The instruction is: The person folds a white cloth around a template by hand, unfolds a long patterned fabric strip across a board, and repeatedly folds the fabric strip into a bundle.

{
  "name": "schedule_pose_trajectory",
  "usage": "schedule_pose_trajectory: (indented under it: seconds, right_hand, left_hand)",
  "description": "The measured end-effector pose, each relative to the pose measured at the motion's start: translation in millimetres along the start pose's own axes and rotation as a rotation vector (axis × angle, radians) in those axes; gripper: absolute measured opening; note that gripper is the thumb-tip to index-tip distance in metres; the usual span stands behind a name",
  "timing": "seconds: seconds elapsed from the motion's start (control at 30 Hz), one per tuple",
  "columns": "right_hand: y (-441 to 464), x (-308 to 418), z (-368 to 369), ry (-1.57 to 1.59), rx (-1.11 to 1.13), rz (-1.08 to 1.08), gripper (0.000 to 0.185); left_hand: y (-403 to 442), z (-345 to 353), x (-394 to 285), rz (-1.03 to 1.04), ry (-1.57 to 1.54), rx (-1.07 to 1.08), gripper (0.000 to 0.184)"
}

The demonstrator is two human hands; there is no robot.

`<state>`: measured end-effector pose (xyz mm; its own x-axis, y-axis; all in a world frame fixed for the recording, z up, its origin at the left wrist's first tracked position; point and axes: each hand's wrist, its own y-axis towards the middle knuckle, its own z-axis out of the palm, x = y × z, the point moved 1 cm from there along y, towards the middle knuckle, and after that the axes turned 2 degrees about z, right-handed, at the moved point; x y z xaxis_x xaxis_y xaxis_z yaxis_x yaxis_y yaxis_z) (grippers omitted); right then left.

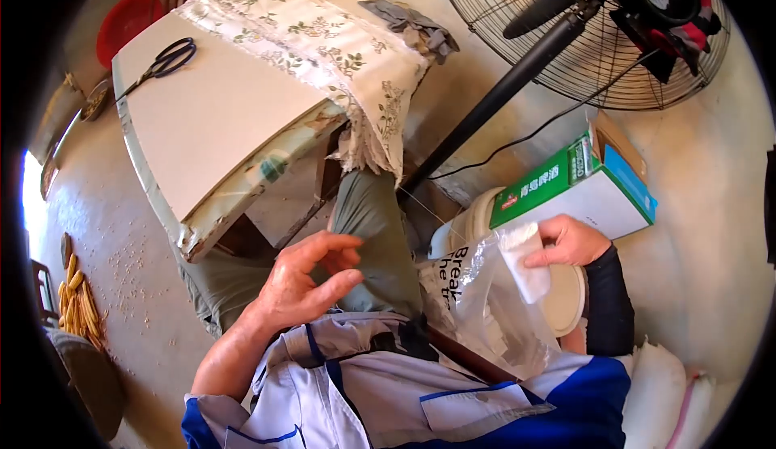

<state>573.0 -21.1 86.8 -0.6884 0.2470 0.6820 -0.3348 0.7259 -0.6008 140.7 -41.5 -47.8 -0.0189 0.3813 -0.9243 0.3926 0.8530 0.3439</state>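
Observation:
My right hand (572, 241) pinches a small white folded piece (524, 265), which looks like cloth, though I cannot tell for sure. It is over the mouth of a clear plastic bag (505, 332) with black lettering, and several white pieces show dimly inside the bag. My left hand (303, 283) hovers above my lap with nothing in it, thumb and fingers apart. In front of me, floral fabric (323, 41) lies across the table (214, 118), its frayed edge hanging down. Black-handled scissors (166, 61) rest at the table's left side.
A large standing fan (558, 45) rises at the right, its cord running past a green and white box (574, 186). Under the box stands a pale bucket (481, 210). A grey cloth (416, 29) sits at the table's far corner. Corn cobs (78, 307) lie on the floor left.

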Motion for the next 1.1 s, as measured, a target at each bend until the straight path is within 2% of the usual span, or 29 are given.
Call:
schedule_pose_trajectory:
  seconds: [0.07,0.13,0.2,0.27,0.33,0.4,0.47,0.57,0.67,0.8,0.87,0.97,1.1]
  right_hand:
    - [-10.4,-53.5,-2.2,-0.191,0.058,0.144,0.034]
    - [-15.6,-82.3,14.2,-0.395,0.161,0.333,0.042]
    - [-9.9,-140.2,41.5,-0.505,0.283,0.319,0.049]
    - [1.3,-159.7,75.2,-0.549,0.38,0.284,0.048]
    - [9.3,-175.6,108.8,-0.82,0.456,0.167,0.042]
    - [11.7,-192.8,131.0,-0.994,0.459,0.224,0.038]
    - [17.3,-211.4,140.0,-1.04,0.474,0.273,0.041]
    - [34.9,-216.0,149.3,-0.713,0.021,0.088,0.04]
    - [61.6,-193.5,147.8,-0.655,-0.215,0.248,0.041]
    - [86.5,-220.1,149.1,0.337,-0.428,0.328,0.039]
    - [92.5,-227.8,143.5,0.659,-0.421,0.339,0.037]
    - [108.7,-231.1,144.4,0.641,-0.53,0.353,0.037]
    - [116.2,-234.2,150.3,0.507,-0.533,0.384,0.036]
  left_hand:
    - [-13.7,-3.7,12.5,-0.126,0.003,0.031,0.038]
    - [-26.3,-9.7,25.0,-0.216,0.011,0.039,0.036]
    - [-39.2,-15.4,36.4,-0.268,0.02,0.028,0.035]
    - [-48.5,-20.3,41.4,-0.313,0.023,0.006,0.036]
    - [-55.6,-23.0,45.6,-0.351,0.029,-0.01,0.036]
    - [-60.1,-24.6,47.0,-0.378,0.047,-0.01,0.036]
    - [-62.7,-21.6,50.9,-0.412,0.046,-0.009,0.037]
    - [-68.4,-14.8,57.8,-0.488,0.022,-0.01,0.038]
    - [-68.3,-4.4,59.9,-0.561,-0.022,0.016,0.037]
    - [-72.3,3.3,65.5,-0.601,-0.044,0.038,0.034]
    - [-73.4,6.8,69.9,-0.6,-0.067,0.037,0.034]
    - [-73.3,7.8,68.7,-0.669,-0.069,0.043,0.035]
    - [-82.3,8.5,74.8,-0.657,-0.091,-0.023,0.039]
